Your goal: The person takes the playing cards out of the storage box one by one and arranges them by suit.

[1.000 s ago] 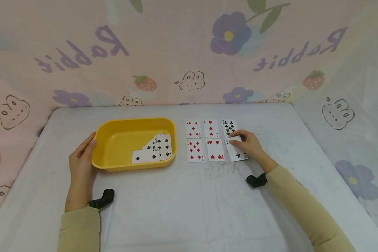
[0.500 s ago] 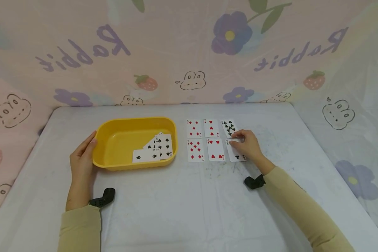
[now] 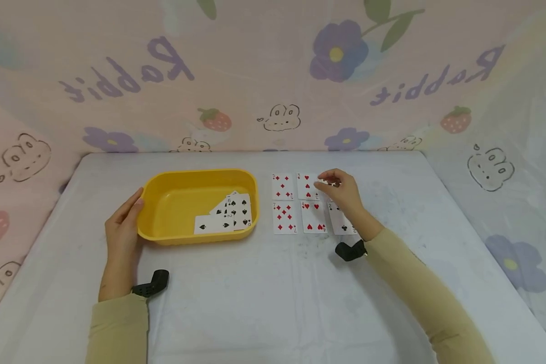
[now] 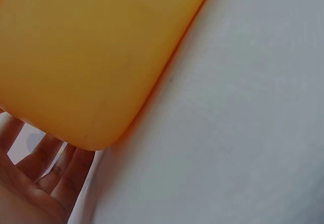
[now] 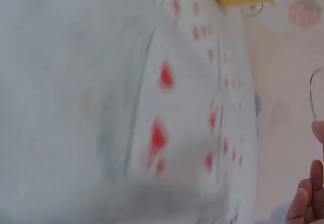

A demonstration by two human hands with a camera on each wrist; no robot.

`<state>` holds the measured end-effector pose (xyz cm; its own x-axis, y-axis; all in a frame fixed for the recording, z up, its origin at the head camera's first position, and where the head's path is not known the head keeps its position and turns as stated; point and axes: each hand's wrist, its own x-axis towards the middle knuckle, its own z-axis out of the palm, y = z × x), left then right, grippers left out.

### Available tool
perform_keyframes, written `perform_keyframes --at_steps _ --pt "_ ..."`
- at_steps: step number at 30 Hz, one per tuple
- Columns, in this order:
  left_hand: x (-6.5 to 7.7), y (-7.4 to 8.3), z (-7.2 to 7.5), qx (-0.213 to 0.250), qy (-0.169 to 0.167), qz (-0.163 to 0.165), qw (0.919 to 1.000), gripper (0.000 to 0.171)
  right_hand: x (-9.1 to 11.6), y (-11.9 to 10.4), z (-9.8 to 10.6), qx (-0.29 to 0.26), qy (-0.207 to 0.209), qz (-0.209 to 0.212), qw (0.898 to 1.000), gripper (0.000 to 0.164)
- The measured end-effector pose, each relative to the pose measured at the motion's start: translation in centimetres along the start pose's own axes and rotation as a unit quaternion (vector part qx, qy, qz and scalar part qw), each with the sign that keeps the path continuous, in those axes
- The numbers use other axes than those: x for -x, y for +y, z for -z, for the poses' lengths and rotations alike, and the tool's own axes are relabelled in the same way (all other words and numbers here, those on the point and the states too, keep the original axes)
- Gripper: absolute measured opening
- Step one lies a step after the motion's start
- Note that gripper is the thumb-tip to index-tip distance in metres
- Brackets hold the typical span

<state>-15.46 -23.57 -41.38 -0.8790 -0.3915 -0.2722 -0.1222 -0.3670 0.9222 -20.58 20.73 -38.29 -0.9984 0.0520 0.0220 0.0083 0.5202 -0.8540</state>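
Left hand (image 3: 122, 225) straight-fingered against the yellow tray (image 3: 177, 212); right hand (image 3: 344, 191) released, loosely curved — near the three of hearts (image 3: 307, 188)

Solid yellow on the tray (image 3: 173, 215), towards the left edge of the counter (image 3: 255, 298), with black pips on white for the spade cards (image 3: 213, 224) inside; nearer the right edge, red on white for the diamond cards (image 3: 285, 219) and heart cards (image 3: 313, 219), black on white for the two of clubs (image 3: 338, 221). Greyish white across the counter, plain khaki on the sleeves (image 3: 120, 326), black on the wrist cameras (image 3: 159, 279). Beyond the back edge, pale pink on the backdrop cloth (image 3: 255, 60), with purple flowers, red strawberries, outlined rabbit faces and mirrored purple lettering.
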Motion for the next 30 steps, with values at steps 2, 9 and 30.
perform_keyframes --at_steps 2,9,30 --pt "0.0 0.0 0.0 -0.007 0.004 -0.002 1.0 0.041 -0.2 -1.2 -1.2 -0.014 -0.011 0.01 1.0 0.029" --pt "-0.2 0.0 0.0 -0.066 0.016 -0.012 0.9976 0.04 -0.7 -5.0 -5.5 -0.05 -0.055 0.032 0.997 0.03" --pt "-0.3 -0.1 0.0 -0.095 0.018 -0.035 0.9947 0.036 -1.4 -11.3 -14.9 -0.002 -0.212 -0.002 0.977 0.033"
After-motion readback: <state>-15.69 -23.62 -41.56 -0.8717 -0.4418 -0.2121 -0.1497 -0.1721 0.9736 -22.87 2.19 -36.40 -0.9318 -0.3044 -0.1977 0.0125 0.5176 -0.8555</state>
